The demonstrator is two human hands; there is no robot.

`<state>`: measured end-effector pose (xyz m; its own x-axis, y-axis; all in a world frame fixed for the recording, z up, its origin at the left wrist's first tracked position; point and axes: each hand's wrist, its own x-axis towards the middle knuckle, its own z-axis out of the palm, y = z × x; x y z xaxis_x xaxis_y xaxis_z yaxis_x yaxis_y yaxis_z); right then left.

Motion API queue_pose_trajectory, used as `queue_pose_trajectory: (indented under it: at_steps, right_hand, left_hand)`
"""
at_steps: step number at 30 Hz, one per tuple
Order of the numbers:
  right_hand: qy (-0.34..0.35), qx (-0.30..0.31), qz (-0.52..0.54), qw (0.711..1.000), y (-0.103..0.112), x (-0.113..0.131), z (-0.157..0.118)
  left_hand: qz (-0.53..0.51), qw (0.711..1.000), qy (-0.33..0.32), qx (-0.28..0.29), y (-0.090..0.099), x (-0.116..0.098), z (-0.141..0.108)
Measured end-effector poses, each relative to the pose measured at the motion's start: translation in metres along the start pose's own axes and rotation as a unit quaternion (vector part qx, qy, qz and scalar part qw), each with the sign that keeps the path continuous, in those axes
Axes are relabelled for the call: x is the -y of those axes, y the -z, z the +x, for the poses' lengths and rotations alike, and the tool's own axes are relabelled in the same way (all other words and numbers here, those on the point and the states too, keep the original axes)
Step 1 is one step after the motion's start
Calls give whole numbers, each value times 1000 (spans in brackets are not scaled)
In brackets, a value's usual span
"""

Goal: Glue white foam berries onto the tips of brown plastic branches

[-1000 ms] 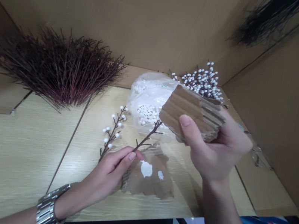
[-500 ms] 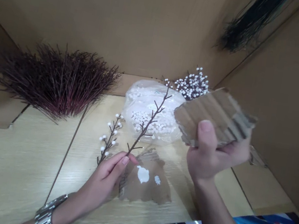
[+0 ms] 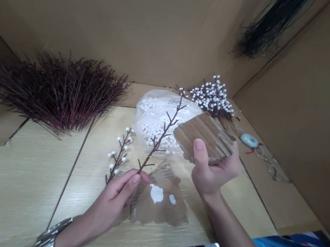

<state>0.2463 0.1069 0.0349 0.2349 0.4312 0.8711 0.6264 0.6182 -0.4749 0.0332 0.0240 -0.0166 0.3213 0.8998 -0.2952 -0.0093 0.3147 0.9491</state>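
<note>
Left hand point(image 3: 117, 195) grip pinched shut on one thin bare twig point(image 3: 159, 137); right hand point(image 3: 212, 170) grip clamped round one ridged cardboard piece point(image 3: 205, 136).

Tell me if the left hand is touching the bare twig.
Touching. The head view shows the left hand pinching the bare twig at its lower end between thumb and fingertips.

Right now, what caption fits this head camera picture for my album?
Left hand pinches a bare twig; right hand holds a cardboard piece above a glue-dabbed cardboard.

Wooden table point(image 3: 17, 183): twig bundle point(image 3: 60, 90), bead bag point(image 3: 156, 118), glue-daubed cardboard point(image 3: 160, 202).
</note>
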Motion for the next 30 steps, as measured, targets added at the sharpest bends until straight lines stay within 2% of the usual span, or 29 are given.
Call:
queue_pose_trajectory:
  at_steps: [9, 15, 19, 25, 30]
  right_hand:
    - [-2, 16, -1, 1000, 0, 2, 2]
    - [-3, 2, 2, 1000, 1, -1, 1]
    - [-2, 21, -7, 1000, 2, -1, 1]
    - [2, 2, -17, 1000, 2, -2, 1]
    - [1, 23, -10, 1000, 2, -1, 2]
  left_hand:
    - [1, 1000, 5, 1, 1, 2, 0]
    - [1, 1000, 9, -3, 0, 2, 0]
    - [-2, 1000, 8, -4, 1, 2, 0]
    - [8, 1000, 4, 0, 0, 0, -1]
    - [7, 1000, 5, -1, 0, -1, -2]
